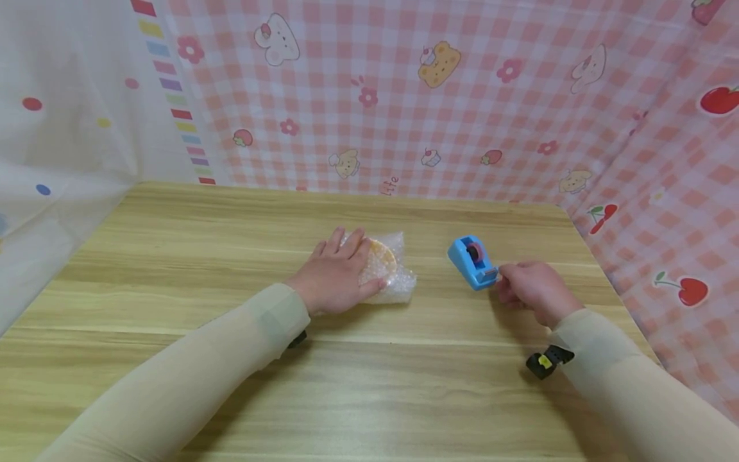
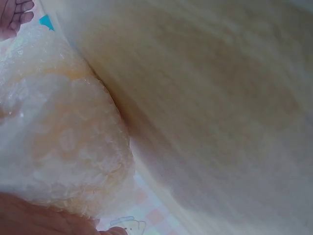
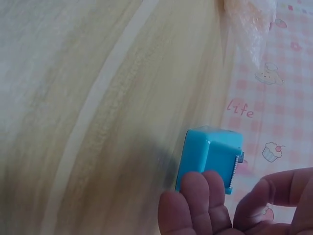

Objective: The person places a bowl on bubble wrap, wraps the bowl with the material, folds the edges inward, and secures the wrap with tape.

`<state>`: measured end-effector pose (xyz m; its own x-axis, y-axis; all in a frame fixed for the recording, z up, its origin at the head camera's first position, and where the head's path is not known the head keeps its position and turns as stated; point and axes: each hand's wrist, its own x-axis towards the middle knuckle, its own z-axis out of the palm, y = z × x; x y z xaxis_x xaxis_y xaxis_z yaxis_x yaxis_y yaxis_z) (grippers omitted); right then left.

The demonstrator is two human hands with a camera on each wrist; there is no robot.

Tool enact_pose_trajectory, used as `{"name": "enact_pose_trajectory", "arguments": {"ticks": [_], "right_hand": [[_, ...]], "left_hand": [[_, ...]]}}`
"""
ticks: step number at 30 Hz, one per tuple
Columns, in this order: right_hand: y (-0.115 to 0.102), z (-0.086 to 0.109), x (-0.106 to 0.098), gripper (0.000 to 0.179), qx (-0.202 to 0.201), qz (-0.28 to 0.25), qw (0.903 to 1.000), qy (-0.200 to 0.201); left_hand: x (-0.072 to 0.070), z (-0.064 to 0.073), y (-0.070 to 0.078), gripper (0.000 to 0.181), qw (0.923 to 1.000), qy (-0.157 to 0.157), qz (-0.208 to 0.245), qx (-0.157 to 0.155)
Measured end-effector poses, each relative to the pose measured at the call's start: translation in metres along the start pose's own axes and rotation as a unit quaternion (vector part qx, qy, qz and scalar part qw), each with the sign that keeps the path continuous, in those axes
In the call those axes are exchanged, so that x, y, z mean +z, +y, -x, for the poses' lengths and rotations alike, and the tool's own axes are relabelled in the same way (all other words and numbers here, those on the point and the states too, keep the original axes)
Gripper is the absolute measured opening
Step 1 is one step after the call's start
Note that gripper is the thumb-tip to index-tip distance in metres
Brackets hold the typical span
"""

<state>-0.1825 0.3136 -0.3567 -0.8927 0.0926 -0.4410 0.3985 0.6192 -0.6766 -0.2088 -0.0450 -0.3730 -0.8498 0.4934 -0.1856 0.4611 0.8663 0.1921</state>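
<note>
Near the centre of the head view, the left hand point(image 1: 335, 276) lies flat with fingers spread over a round yellowish object wrapped in clear bubble wrap point(image 1: 385, 268), pressing it onto the light wooden table point(image 1: 231, 256). In the left wrist view the bubble-wrapped bundle point(image 2: 58, 142) fills the left half of the frame. Right of centre, the right hand point(image 1: 534, 289) has its fingers curled at the cutter end of a small blue plastic tape dispenser point(image 1: 472, 262) and touches it; whether they pinch tape cannot be told. The right wrist view shows the dispenser point(image 3: 210, 156) at lower right, fingertips point(image 3: 200, 188) against it. A pink checked cloth point(image 1: 462, 115) with cartoon prints hangs behind.
</note>
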Motion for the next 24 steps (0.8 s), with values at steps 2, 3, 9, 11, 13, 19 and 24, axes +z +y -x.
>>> {"name": "enact_pose_trajectory", "arguments": {"ticks": [2,3,9,11,13,19,24], "right_hand": [[0.001,0.001,-0.001,0.045,0.002,-0.002,1.0,-0.007],[0.002,0.001,-0.001,0.044,0.002,-0.003,0.9999,-0.012],[0.006,-0.002,-0.002,0.041,0.011,0.0,0.9989,-0.047],[0.007,-0.002,-0.003,0.041,0.017,0.003,0.9983,-0.056],[0.007,-0.003,-0.003,0.041,0.02,0.007,0.9978,-0.064],[0.009,-0.005,-0.004,0.045,0.021,0.022,0.9971,-0.07],[0.011,-0.006,-0.006,0.05,0.026,0.033,0.9968,-0.068]], "left_hand": [[0.0,0.0,0.0,0.094,1.0,-0.002,0.003,-0.001],[0.0,0.0,0.0,0.094,1.0,-0.002,0.003,-0.002],[0.001,0.0,0.0,0.095,1.0,0.004,-0.002,0.0],[0.001,-0.001,-0.001,0.095,1.0,0.006,-0.003,0.0],[0.002,-0.001,-0.001,0.095,1.0,0.007,-0.004,0.0],[0.002,-0.002,-0.001,0.095,1.0,0.009,-0.004,0.0],[0.001,-0.001,0.0,0.095,1.0,0.005,-0.002,0.0]]}}
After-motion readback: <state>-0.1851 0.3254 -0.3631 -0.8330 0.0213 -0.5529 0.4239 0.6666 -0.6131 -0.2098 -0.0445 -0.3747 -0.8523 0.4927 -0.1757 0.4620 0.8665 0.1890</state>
